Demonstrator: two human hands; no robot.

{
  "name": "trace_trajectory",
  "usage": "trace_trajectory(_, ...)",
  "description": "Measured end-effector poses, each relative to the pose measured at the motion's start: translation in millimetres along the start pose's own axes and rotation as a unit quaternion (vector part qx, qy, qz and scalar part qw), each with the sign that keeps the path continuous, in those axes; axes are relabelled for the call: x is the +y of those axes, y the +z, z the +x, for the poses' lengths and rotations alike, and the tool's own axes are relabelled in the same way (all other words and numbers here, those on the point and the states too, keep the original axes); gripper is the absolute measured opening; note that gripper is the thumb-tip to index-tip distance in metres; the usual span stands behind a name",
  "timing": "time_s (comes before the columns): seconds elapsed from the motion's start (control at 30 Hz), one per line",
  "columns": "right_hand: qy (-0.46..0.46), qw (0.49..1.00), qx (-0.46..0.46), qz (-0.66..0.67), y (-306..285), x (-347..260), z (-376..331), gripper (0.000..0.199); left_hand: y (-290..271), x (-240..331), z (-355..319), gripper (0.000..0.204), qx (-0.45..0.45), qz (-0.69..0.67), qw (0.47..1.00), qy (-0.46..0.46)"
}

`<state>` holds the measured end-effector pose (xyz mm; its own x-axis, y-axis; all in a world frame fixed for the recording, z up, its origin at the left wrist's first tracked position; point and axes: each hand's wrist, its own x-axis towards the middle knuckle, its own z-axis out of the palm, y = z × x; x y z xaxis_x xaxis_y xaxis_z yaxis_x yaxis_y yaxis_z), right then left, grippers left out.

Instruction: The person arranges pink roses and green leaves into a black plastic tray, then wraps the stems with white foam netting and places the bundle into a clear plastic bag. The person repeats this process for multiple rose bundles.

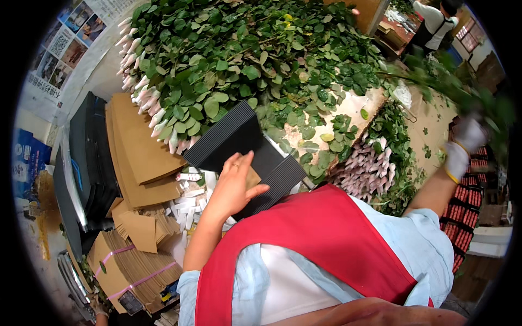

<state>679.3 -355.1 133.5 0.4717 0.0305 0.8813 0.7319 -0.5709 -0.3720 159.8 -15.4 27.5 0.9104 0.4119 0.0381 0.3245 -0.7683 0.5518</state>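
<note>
A folded sheet of black corrugated board [225, 136] lies in front of me. My bare left hand [234, 187] rests over it with the fingers stretched out, beside a small brown cardboard piece [253, 178] partly under the hand. Far out to the right is my right hand [466, 140], in a whitish glove with a yellow cuff and smeared by motion. It appears closed around blurred leafy stems [484, 95]; its fingers are not clear. Beyond the black board rises a big heap of leafy rose stems [217, 65], their pale pink wrapped heads [155, 117] along its left side.
Black sheets [92, 152], brown cardboard [144, 146] and strapped cardboard [122, 261] stand at left. White scraps [187, 209] lie beside my left hand. Another wrapped bunch [370, 168] lies right of a leaf-strewn board [304, 130]. A person [435, 27] is far right; another's gloved hand [99, 308] is lower left.
</note>
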Motion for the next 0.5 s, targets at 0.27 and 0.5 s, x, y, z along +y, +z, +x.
trace_trajectory(0.27, 0.348, 0.853, 0.011, -0.388, -135, 206, -119, 0.031, 32, -11, -25, 0.038, -0.163, 0.025, 0.981, -0.104)
trace_trajectory(0.5, 0.233, 0.882, -0.405, 0.069, 106, -53, -166, 0.035, 33, -12, -35, 0.038, -0.095, -0.026, 0.990, -0.101)
